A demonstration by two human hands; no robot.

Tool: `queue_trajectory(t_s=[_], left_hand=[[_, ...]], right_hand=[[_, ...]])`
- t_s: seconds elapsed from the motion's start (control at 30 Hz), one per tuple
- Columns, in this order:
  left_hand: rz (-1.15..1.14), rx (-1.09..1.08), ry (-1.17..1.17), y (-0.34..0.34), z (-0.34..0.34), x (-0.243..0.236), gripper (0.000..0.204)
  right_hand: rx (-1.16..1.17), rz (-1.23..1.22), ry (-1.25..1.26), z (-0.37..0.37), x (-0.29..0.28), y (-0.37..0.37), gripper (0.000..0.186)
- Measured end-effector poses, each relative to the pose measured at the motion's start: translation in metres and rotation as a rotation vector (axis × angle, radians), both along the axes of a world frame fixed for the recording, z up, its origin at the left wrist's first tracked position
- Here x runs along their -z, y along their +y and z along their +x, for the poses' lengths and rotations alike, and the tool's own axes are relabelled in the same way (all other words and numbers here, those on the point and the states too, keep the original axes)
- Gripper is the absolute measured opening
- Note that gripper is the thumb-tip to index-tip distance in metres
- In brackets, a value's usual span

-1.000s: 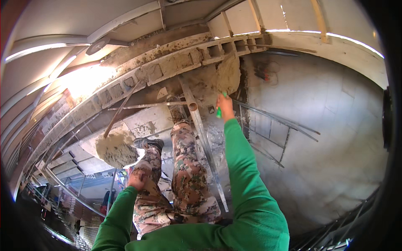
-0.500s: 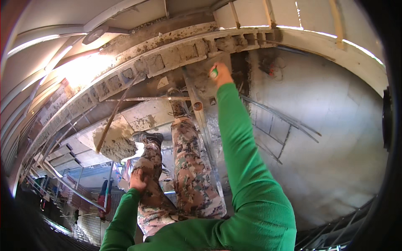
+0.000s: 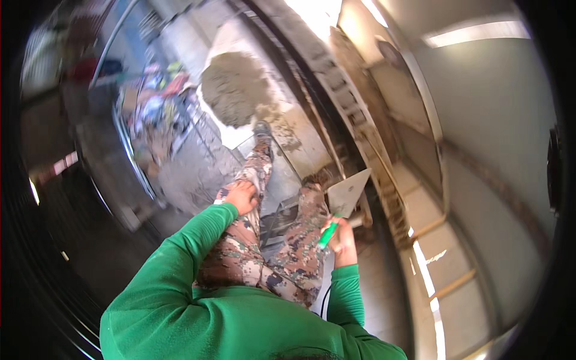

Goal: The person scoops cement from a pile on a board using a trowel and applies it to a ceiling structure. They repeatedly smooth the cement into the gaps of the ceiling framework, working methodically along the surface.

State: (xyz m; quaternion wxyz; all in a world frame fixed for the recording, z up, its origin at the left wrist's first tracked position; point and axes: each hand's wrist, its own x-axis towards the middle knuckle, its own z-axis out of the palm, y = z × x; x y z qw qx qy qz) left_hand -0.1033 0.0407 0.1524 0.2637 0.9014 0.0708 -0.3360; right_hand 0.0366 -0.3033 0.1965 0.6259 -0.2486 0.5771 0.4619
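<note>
Head view, sole camera; clock positions taken from the middle of the picture.

Item, at 4 o'clock: right hand (image 3: 343, 237), its grip wrapped around the green handle (image 3: 327, 236) of a flat grey metal trowel with a broad, tapering plate (image 3: 350, 193). Plate raised above the boot end of the right leg, widest edge toward 2 o'clock.

Item, at 9 o'clock: left hand (image 3: 242, 197), fingers laid loosely over the left leg of the brown-and-tan camouflage trousers (image 3: 231, 264), nothing visible in its grip.

Item, at 11 o'clock: rounded heap of grey-brown wet mortar (image 3: 235, 87) on a pale flat board (image 3: 236, 138), well apart from the trowel; lighter smears lie just beside it.

Item, from 1 to 3 o'clock: long grey masonry row with square recesses (image 3: 347, 99), blurred.

Condition of the work, as judged: a good stock of mortar is left on the board; the trowel's visible face looks mostly bare. Which recesses are filled and which are left cannot be told through the blur.
</note>
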Motion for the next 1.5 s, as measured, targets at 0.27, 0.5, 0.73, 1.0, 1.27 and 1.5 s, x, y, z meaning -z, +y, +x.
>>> queue_trajectory(t_s=[0.27, 0.5, 0.73, 1.0, 1.27, 1.5], left_hand=[[-0.728, -1.379, 0.086, -0.005, -0.014, 0.063, 0.046], [-1.172, -2.320, -0.053, 0.145, -0.030, 0.229, 0.014], [-0.436, -2.130, -0.027, 0.332, -0.075, 0.408, 0.008], [-0.027, -1.490, 0.074, 0.463, -0.040, 0.491, 0.016], [0.291, -0.615, -0.317, 0.473, 0.020, 0.471, 0.024], [0.496, -0.525, -0.242, 0.331, -0.010, 0.403, 0.007]], right_hand=[[-1.766, -0.344, -0.941, -0.021, 0.178, 0.193, 0.034], [-1.841, 0.254, -1.060, -0.070, 0.205, 0.355, 0.036], [-1.677, 0.165, -0.628, -0.058, 0.274, 0.267, 0.044], [-1.478, 0.017, -0.393, -0.027, 0.305, 0.233, 0.033], [-1.450, 0.027, -0.369, -0.039, 0.302, 0.234, 0.027], [-1.402, 0.059, -0.384, -0.029, 0.264, 0.248, 0.024]])
